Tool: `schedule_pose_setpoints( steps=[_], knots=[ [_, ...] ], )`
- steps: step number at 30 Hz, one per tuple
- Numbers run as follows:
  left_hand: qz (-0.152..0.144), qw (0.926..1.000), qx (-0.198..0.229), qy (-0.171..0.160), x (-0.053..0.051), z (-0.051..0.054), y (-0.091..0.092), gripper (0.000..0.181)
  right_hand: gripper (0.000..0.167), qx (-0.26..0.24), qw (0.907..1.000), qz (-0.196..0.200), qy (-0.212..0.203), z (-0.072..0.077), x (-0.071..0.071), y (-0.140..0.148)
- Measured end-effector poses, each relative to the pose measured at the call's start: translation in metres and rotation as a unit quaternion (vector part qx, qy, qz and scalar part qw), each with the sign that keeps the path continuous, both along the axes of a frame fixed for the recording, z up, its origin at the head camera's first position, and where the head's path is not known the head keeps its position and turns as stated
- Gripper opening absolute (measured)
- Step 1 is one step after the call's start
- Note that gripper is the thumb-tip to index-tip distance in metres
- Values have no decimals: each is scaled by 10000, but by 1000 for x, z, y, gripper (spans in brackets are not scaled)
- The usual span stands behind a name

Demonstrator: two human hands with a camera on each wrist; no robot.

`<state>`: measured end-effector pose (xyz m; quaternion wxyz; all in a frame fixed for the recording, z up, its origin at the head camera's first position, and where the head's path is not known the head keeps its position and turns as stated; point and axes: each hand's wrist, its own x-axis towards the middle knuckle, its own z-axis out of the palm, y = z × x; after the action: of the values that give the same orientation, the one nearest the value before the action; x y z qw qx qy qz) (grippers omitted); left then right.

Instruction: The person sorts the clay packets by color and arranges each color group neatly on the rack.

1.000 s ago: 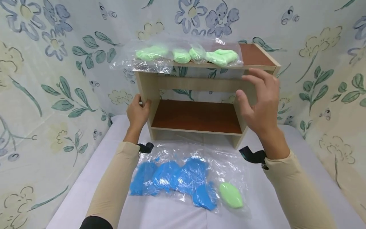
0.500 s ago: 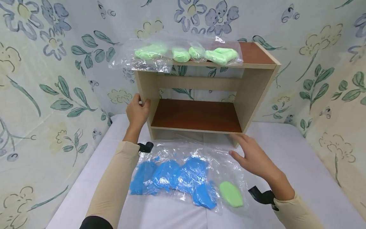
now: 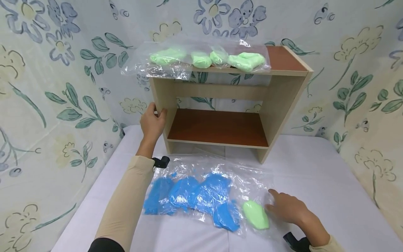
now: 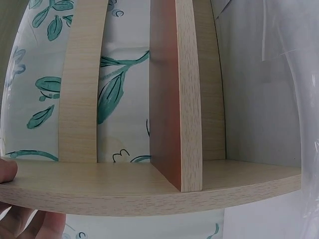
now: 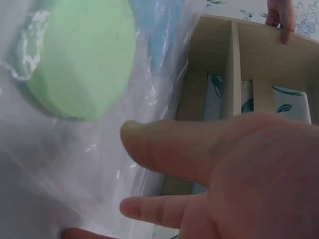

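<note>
A small wooden shelf (image 3: 217, 127) with brown boards stands at the back of the table. My left hand (image 3: 152, 122) grips its left side panel, thumb on the inner face and fingers outside, as the left wrist view shows. Low at the right, my right hand (image 3: 289, 210) hovers at or just touches the right edge of a clear plastic bag (image 3: 252, 178); contact is hard to tell. Its thumb and fingers are spread in the right wrist view. In that bag lie a green oval lump (image 3: 255, 215) and several blue pieces (image 3: 198, 196).
On the shelf's top board lies another clear bag (image 3: 170, 72) with several pale green lumps (image 3: 201, 60), its left end hanging over the edge. A white cloth (image 3: 315, 168) covers the table. Floral fabric (image 3: 355, 115) hangs behind and at both sides.
My right hand has come down from the shelf's upper right side, past its lower right corner, to the bag's right edge by the green lump. The left hand keeps its grip.
</note>
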<state>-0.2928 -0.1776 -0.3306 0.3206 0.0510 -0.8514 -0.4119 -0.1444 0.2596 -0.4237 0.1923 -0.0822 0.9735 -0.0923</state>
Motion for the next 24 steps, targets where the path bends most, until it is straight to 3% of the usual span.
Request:
schedule_pose_setpoints(
  steps=[5,12,24],
  knots=[
    [-11,10000,19,10,0,0,1,32,69,-12,9995,-208,244,-9,0,3],
    [-89,9999,38,-57,1,0,2,32,44,178,9965,-759,297,-12,2,1],
    [-76,9999,22,-97,1,3,0,33,17,-611,9913,-1099,384,-24,-11,13]
  ],
)
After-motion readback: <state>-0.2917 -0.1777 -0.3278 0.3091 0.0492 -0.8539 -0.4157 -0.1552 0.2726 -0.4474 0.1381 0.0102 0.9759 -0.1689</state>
